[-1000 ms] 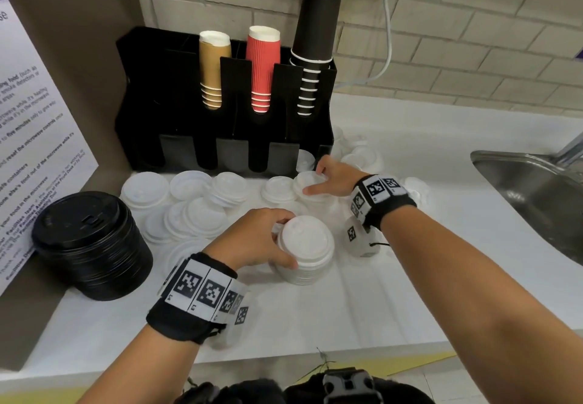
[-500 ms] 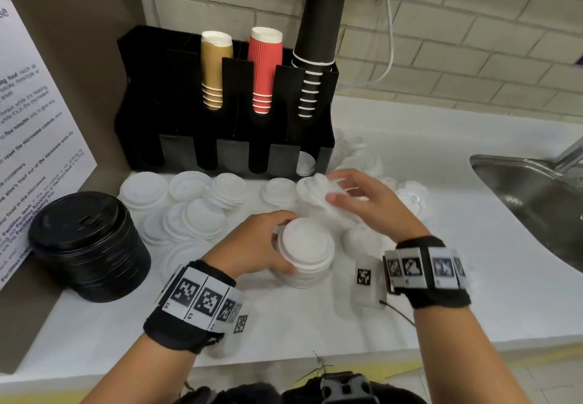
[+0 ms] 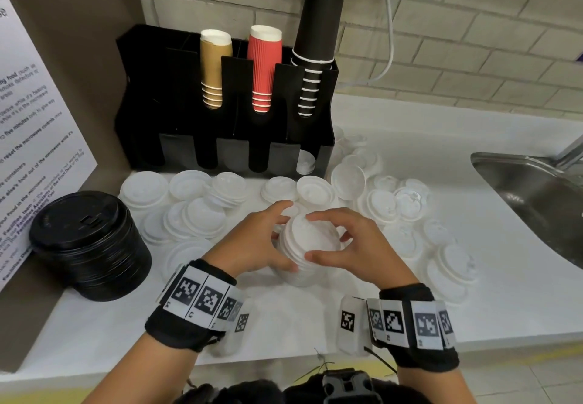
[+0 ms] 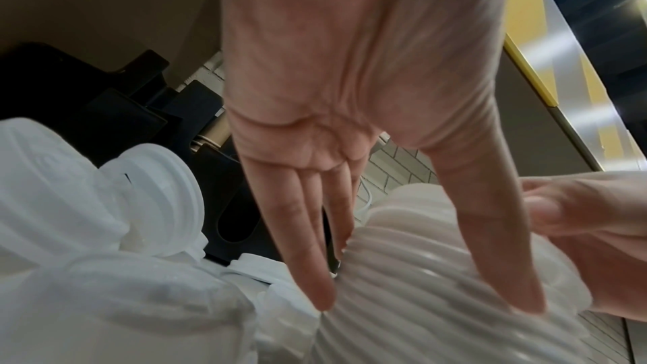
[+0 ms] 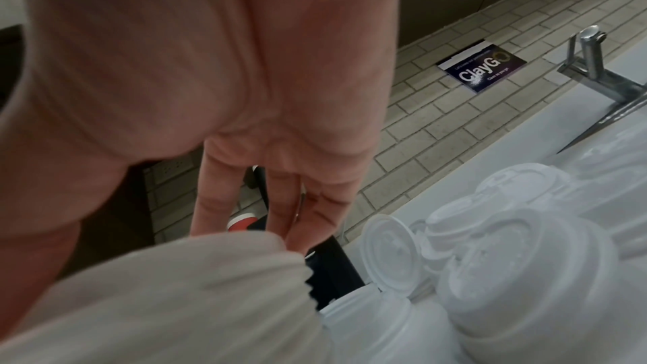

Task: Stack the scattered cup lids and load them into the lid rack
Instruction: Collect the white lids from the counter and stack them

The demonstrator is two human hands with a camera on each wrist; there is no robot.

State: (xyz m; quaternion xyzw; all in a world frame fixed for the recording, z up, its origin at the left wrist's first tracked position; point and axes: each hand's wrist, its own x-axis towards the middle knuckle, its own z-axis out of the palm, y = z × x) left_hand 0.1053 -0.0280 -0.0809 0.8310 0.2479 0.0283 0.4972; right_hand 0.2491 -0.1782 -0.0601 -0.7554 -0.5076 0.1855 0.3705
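Across the white desk (image 3: 410, 157), from its left edge toward the sink (image 3: 536, 189) at the right edge, the job looks barely past its start. Largest is the black lid rack (image 3: 176, 126) at the back left corner, carrying three cup columns; only its rightmost lower slot shows a white lid, the others look dark. Next, a black lid pile (image 3: 88, 246) sits near the left edge. Loose white lids (image 3: 202, 217) lie scattered along the rack's front and toward the sink, so most stacking and all loading seem left. Near the front edge stands the white lid stack (image 3: 310, 246), a partial one. Left hand (image 3: 252, 246) curls round its left side, thumb and fingers against the ribs; right hand (image 3: 359, 249) cups the right side and top, fingers bent onto the uppermost lid.
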